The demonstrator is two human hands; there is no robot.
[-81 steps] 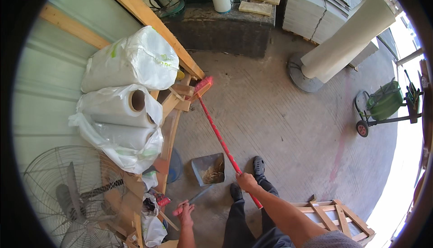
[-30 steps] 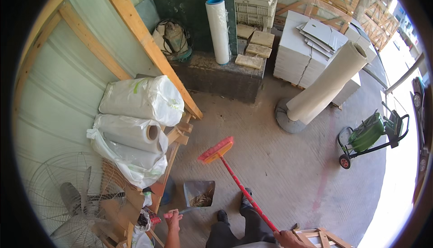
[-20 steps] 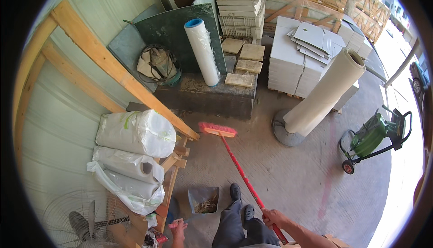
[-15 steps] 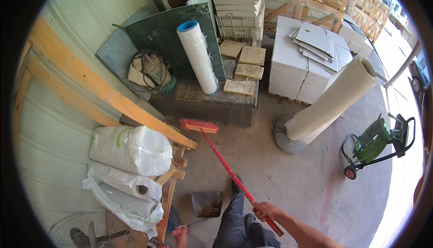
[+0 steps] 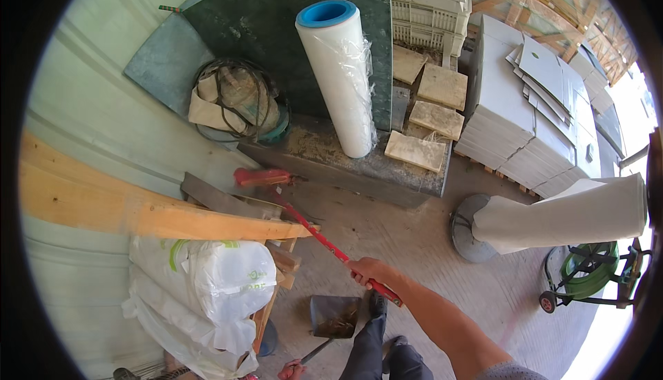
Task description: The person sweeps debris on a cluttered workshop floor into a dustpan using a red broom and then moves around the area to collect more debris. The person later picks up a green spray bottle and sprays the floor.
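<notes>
My right hand is wrapped round the red handle of a broom, arm stretched forward. The broom's red head is at the narrow floor strip between the wooden beam and the dark stone slab base. Low at the front, my left hand is closed on the long handle of a dark dustpan. The dustpan rests on the floor just left of my feet, with brownish sweepings inside. The lower part of my left hand is cut off by the picture's edge.
White plastic-wrapped bundles sit on a wooden frame at left, under a beam. Ahead stand a film roll, a cable-wrapped bucket and stone pieces. At right are stacked cardboard, a large roll and a green hose reel.
My right hand has moved the broom forward and left, its head now nearer the wall behind the beam. My view has shifted forward. Both hands keep their holds.
</notes>
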